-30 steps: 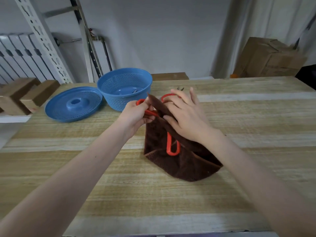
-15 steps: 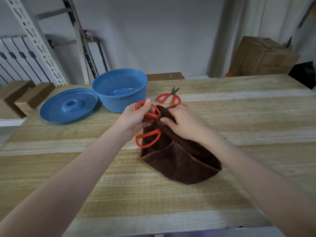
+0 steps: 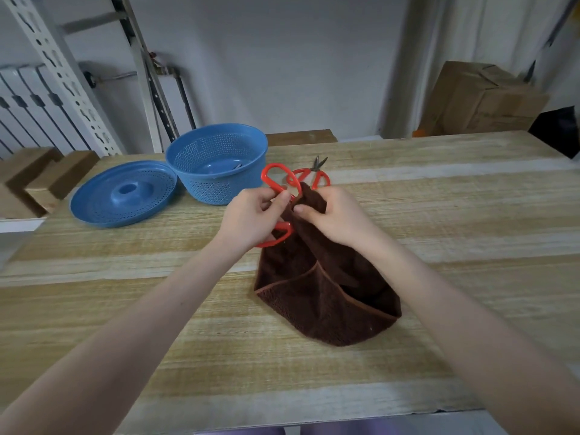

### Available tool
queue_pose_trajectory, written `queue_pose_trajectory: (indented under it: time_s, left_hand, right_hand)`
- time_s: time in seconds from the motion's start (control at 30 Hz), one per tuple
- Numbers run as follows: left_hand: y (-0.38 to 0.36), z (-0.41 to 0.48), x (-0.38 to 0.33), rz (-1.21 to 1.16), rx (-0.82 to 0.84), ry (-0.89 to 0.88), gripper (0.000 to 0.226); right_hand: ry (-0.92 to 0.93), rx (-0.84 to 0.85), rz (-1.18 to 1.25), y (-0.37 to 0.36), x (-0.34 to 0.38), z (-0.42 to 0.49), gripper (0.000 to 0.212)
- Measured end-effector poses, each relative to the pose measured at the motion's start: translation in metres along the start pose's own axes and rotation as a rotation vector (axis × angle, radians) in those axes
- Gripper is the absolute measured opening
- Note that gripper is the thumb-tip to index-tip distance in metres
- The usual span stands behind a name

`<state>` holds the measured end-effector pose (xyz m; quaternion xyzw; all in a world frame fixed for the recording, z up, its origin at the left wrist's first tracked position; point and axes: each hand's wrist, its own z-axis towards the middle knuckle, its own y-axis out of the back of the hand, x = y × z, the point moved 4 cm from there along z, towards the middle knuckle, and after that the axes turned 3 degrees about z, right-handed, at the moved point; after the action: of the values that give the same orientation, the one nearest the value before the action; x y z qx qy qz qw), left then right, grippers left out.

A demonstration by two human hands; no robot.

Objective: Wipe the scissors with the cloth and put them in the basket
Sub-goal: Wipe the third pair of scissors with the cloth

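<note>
My left hand (image 3: 252,216) grips a pair of scissors with red handles (image 3: 272,180); one loop stands above my fingers, the other shows below my palm. Their blades are hidden in the brown cloth (image 3: 326,293). My right hand (image 3: 335,216) pinches the cloth's raised top around the blades, while the rest of the cloth lies on the wooden table (image 3: 439,215). A second pair of red scissors (image 3: 317,174) lies flat just beyond my hands. The blue perforated basket (image 3: 216,161) stands at the back left, with something metallic partly visible inside.
A blue perforated lid (image 3: 124,194) lies upside down left of the basket. Wooden blocks (image 3: 40,177) sit past the table's left edge, by a white radiator and a metal rack. Cardboard boxes (image 3: 480,98) stand behind the table at the right.
My left hand has turned the scissors so their handle loops moved from hanging low by the cloth to pointing up and away. My right hand's fingers closed on the cloth's top.
</note>
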<state>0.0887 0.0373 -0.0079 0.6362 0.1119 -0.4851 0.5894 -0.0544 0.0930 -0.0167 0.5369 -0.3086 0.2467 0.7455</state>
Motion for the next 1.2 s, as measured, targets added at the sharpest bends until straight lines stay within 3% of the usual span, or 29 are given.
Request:
queue_pose_trajectory:
  time_s: [0.07, 0.13, 0.2, 0.43, 0.5, 0.57, 0.67, 0.8, 0.83, 0.93, 0.97, 1.03, 1.1, 1.2]
  left_hand:
    - [0.003, 0.003, -0.003, -0.025, 0.045, 0.087, 0.033]
    - [0.004, 0.004, -0.004, -0.082, 0.112, 0.197, 0.03]
    - [0.004, 0.005, -0.004, -0.16, 0.124, 0.272, 0.03]
    - [0.002, -0.005, -0.005, -0.239, 0.05, 0.283, 0.036]
    - [0.005, -0.003, -0.001, -0.258, 0.031, 0.311, 0.036]
    - [0.004, 0.0, -0.003, -0.256, 0.025, 0.309, 0.037]
    - [0.003, 0.002, -0.008, -0.314, -0.01, 0.316, 0.033]
    - [0.019, 0.004, 0.004, -0.543, -0.174, 0.493, 0.024]
    - [0.021, 0.004, 0.007, -0.587, -0.2, 0.53, 0.022]
    - [0.017, 0.003, 0.003, -0.676, -0.215, 0.565, 0.019]
    - [0.015, 0.003, -0.001, -0.684, -0.219, 0.553, 0.018]
    - [0.014, 0.002, -0.008, -0.685, -0.244, 0.524, 0.019]
    - [0.014, 0.0, -0.011, -0.694, -0.277, 0.49, 0.021]
    - [0.011, -0.004, -0.017, -0.72, -0.308, 0.419, 0.024]
  right_hand:
    - [0.011, -0.022, -0.051, -0.001, 0.004, -0.002, 0.031]
    - [0.014, -0.01, -0.033, -0.005, 0.003, -0.005, 0.02]
    - [-0.006, 0.011, 0.029, -0.007, 0.002, -0.008, 0.032]
    - [-0.017, 0.132, 0.104, 0.012, -0.015, -0.014, 0.01]
    - [-0.048, 0.179, 0.184, 0.019, -0.017, -0.016, 0.013]
    - [0.0, 0.175, 0.094, 0.016, -0.014, -0.014, 0.008]
    - [0.027, -0.014, -0.06, 0.015, -0.016, -0.005, 0.007]
    - [-0.3, -0.499, 0.111, 0.049, -0.035, -0.016, 0.016]
    - [-0.36, -0.467, 0.017, 0.047, -0.035, -0.019, 0.022]
    - [-0.345, 0.016, -0.403, 0.013, -0.022, -0.022, 0.041]
    - [-0.314, 0.078, -0.498, 0.007, -0.016, -0.025, 0.043]
    - [-0.177, -0.143, -0.543, 0.016, 0.004, -0.027, 0.041]
    - [-0.017, -0.347, -0.269, 0.023, 0.022, -0.032, 0.023]
    - [-0.044, -0.24, 0.206, 0.008, 0.032, -0.031, 0.012]
